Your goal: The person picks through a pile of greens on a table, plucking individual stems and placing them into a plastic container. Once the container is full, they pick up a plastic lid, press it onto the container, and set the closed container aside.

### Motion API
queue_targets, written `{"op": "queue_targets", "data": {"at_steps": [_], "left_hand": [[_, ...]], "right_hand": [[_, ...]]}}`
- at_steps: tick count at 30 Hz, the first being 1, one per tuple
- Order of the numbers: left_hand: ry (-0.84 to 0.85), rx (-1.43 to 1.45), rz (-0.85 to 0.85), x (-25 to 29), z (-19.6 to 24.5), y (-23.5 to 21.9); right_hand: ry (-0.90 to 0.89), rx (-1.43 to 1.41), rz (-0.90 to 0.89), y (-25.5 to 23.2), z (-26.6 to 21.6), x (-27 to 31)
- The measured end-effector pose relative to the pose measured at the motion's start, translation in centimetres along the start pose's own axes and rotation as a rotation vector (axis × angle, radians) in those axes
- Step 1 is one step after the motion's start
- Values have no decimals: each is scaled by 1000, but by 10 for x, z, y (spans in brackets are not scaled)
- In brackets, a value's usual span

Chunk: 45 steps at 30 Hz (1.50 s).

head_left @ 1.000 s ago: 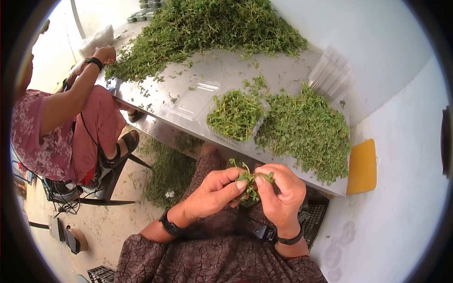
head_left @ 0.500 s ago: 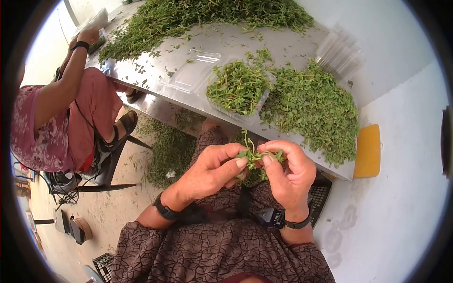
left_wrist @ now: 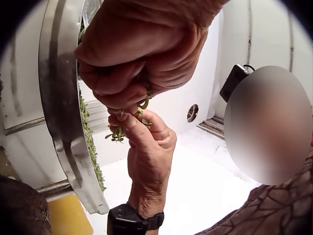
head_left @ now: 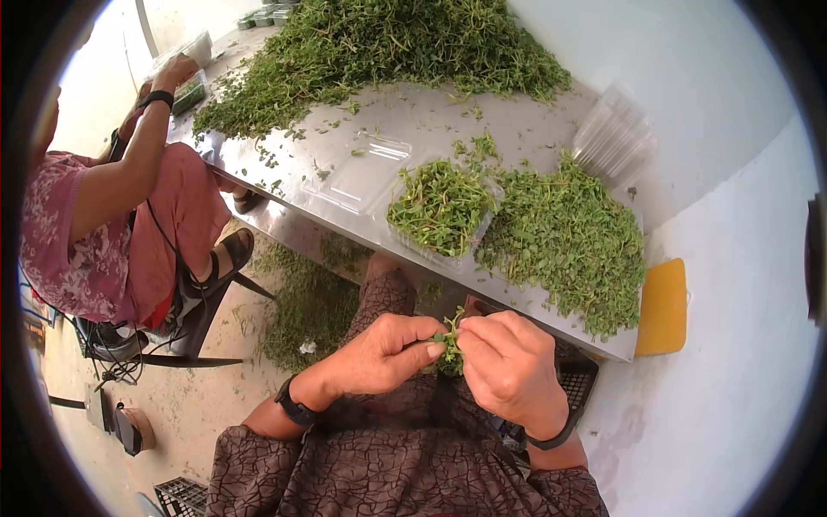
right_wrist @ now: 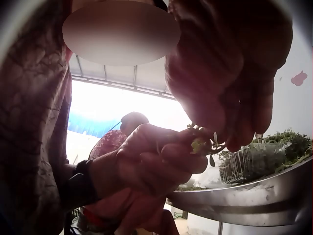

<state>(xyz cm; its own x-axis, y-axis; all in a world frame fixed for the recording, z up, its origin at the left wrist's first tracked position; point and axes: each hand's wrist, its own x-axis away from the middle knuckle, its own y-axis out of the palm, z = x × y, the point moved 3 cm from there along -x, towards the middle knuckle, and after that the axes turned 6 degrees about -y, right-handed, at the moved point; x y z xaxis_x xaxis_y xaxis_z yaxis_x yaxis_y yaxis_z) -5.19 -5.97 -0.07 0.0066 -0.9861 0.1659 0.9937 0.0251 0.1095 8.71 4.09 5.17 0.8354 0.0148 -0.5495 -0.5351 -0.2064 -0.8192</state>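
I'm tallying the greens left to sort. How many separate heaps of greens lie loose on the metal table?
2. A large heap at the table's far end, and a smaller heap at the near right, beside the filled clear tray. More may lie out of view.

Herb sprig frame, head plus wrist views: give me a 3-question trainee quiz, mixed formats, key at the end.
1. True or false: the left hand and the right hand both pinch the herb sprig.
2. Multiple choice: the open clear clamshell tray on the steel table holds: A) cut herbs, B) nothing, C) yellow sponges.
3. Fill in: to the right of the tray lies a loose ____ of greens.

Key: 1 true. 2 A. 3 pile.
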Motion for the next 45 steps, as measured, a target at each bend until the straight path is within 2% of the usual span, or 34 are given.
{"op": "queue_targets", "data": {"at_steps": [4,8,11,13,16,18,19,21,22,23,25,26,30,33,35,36,37,39,40,43,45], "left_hand": [[90,-104,-4,1,3,-2],[264,-230,27,2,7,-2],[369,-239,73,2,8,-2],[425,-242,101,3,8,-2],[481,-224,123,1,10,-5],[525,-164,18,1,12,-6],[525,-163,18,1,15,-4],[643,-122,37,3,24,0],[645,-119,39,5,24,-2],[554,-21,83,7,21,-7],[369,172,157,8,15,-14],[298,273,230,7,17,-12],[310,269,233,5,12,-14],[300,311,266,6,10,-15],[300,360,306,8,8,-18],[302,363,311,8,7,-19],[288,386,313,8,6,-20],[266,405,310,8,5,-22],[269,409,285,7,6,-20],[275,371,279,5,12,-18],[285,320,297,4,18,-21]], "right_hand": [[-31,18,-90,2,-3,-2],[-16,3,-67,6,-4,-4],[23,-78,19,8,-1,-5],[47,-215,166,9,2,-7],[116,-325,203,6,2,-12],[163,-407,206,9,5,-14],[213,-489,211,11,7,-14],[274,-491,235,8,7,-17],[333,-493,258,6,8,-19],[333,-492,256,3,9,-22],[417,-488,382,-8,20,-28],[400,-436,367,-15,21,-37],[325,-339,438,-7,43,-67],[241,-187,348,7,62,-79],[163,79,347,3,66,-79],[221,-41,360,1,70,-72],[221,-46,356,-1,68,-66],[296,-291,414,-5,63,-53],[364,-327,346,-8,53,-49],[293,-340,328,-1,41,-32],[338,-369,318,5,41,-17]]}}
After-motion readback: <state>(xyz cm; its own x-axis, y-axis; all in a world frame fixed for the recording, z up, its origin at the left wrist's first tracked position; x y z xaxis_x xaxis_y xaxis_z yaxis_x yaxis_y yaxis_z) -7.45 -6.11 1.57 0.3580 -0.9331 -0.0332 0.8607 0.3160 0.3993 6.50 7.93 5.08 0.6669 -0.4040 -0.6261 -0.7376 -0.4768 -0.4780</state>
